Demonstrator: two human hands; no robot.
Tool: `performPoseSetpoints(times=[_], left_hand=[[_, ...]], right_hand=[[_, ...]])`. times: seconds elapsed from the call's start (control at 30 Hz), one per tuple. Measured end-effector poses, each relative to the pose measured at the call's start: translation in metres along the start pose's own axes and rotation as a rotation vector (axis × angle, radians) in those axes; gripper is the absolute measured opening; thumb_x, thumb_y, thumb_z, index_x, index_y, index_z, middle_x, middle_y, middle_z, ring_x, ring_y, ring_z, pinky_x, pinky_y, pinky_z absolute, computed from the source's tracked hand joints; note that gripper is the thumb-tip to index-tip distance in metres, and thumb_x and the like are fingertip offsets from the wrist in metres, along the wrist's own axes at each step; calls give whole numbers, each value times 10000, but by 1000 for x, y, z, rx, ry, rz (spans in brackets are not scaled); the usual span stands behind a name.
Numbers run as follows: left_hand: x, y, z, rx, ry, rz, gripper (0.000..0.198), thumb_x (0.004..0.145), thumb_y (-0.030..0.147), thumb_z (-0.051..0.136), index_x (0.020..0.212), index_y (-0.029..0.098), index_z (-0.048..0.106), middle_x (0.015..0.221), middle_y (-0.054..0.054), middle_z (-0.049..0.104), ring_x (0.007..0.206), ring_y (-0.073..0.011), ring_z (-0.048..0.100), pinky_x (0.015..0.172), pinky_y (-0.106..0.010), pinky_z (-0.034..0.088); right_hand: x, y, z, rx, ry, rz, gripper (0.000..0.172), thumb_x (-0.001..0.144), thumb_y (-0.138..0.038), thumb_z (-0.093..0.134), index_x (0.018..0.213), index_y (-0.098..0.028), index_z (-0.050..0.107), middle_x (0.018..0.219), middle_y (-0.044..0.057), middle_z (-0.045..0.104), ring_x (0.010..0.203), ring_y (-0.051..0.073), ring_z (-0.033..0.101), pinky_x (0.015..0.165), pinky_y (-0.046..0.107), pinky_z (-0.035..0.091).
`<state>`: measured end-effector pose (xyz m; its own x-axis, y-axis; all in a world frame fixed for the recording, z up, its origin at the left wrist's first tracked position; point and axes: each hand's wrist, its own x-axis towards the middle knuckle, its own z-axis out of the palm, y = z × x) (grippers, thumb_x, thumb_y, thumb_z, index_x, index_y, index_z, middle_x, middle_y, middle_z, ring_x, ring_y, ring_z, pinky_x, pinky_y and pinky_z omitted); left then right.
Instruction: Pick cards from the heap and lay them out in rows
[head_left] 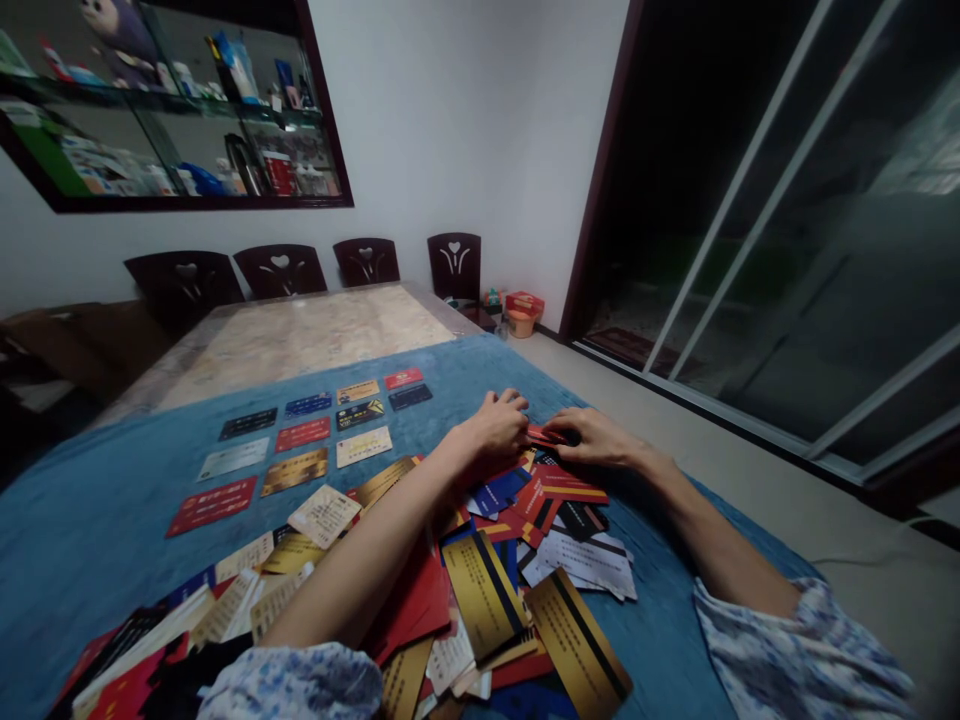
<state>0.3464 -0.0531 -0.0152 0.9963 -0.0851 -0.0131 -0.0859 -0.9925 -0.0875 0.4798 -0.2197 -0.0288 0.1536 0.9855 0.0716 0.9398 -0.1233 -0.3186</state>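
Observation:
My left hand (498, 420) and my right hand (592, 436) meet at the far edge of a loose pile of plastic cards (480, 590). Both pinch a red card (545, 435) between them, left fingers curled over its left end, right fingers closed on its right end. The pile holds red, gold, blue, black and white cards, lying on a blue cloth (97, 510). Further left, several cards (300, 435) lie face up in neat rows on the cloth.
The cloth covers the near part of a long marble-topped table (300, 335). Dark wooden chairs (279, 268) line its far side. A wall cabinet with bottles (172, 100) hangs above. Glass sliding doors (787, 250) stand right; small tubs (523, 312) sit on the floor.

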Motion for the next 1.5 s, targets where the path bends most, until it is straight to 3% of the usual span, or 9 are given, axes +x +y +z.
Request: performPoseSetpoints(times=[0.13, 0.3, 0.43, 0.57, 0.77, 1.03, 1.23, 1.37, 1.5], left_hand=[[1, -8, -5, -50, 30, 8, 254, 936, 298, 469, 943, 189, 698, 1266, -111, 578, 1257, -292, 350, 946, -457, 347], [8, -19, 2, -197, 100, -73, 213, 862, 144, 482, 833, 177, 691, 1092, -84, 659, 1191, -277, 382, 955, -449, 331], [21, -24, 14, -348, 190, -175, 229, 835, 107, 480, 805, 174, 697, 987, -77, 684, 1130, -259, 437, 973, -439, 353], [32, -29, 22, -421, 257, -234, 236, 818, 99, 486, 770, 155, 710, 892, -73, 702, 979, -224, 527, 881, -339, 415], [32, -28, 31, -452, 274, -241, 244, 805, 73, 486, 898, 134, 703, 837, -51, 706, 746, -152, 583, 685, -233, 417], [30, -19, 31, -422, 237, -300, 270, 783, 52, 518, 1008, 157, 623, 910, -95, 700, 829, -223, 640, 699, -268, 447], [31, -16, 33, -422, 224, -321, 264, 777, 50, 536, 1007, 166, 592, 910, -95, 693, 855, -231, 649, 726, -274, 454], [31, -15, 32, -442, 230, -330, 279, 764, 42, 540, 1008, 168, 586, 916, -91, 690, 865, -227, 646, 726, -270, 454], [31, -15, 31, -462, 241, -341, 341, 746, 44, 553, 1058, 179, 580, 883, -66, 683, 812, -207, 636, 713, -265, 455]], right_hand=[[-2, 5, -2, 112, 67, -8, 300, 870, -271, 476, 954, -194, 753, 946, 53, 749, 859, 198, 658, 799, 274, 464], [0, 12, 2, 76, 212, 14, 368, 943, -358, 420, 945, -193, 749, 928, 73, 759, 802, 201, 674, 730, 273, 468], [3, 19, 9, 35, 289, 89, 316, 926, -262, 426, 1041, -196, 712, 901, 76, 754, 761, 190, 672, 689, 256, 457], [6, 22, 15, 35, 349, 157, 321, 929, -218, 415, 1159, -203, 638, 849, 65, 741, 683, 175, 646, 664, 257, 449], [8, 22, 21, 6, 370, 174, 282, 891, -171, 480, 1152, -206, 582, 978, 70, 734, 834, 191, 671, 747, 268, 461], [8, 7, 24, -70, 323, 268, 460, 809, -120, 597, 1244, -210, 480, 1113, 82, 688, 899, 204, 654, 729, 274, 452], [8, -4, 24, -130, 287, 357, 454, 848, -148, 568, 1281, -217, 452, 1189, 88, 650, 999, 225, 642, 730, 279, 449], [9, -14, 24, -230, 247, 458, 465, 894, -202, 547, 1343, -219, 430, 1135, 99, 660, 956, 246, 658, 697, 295, 444], [9, -15, 26, -224, 247, 456, 446, 908, -193, 528, 1344, -200, 434, 1139, 113, 652, 972, 242, 652, 725, 296, 456]])
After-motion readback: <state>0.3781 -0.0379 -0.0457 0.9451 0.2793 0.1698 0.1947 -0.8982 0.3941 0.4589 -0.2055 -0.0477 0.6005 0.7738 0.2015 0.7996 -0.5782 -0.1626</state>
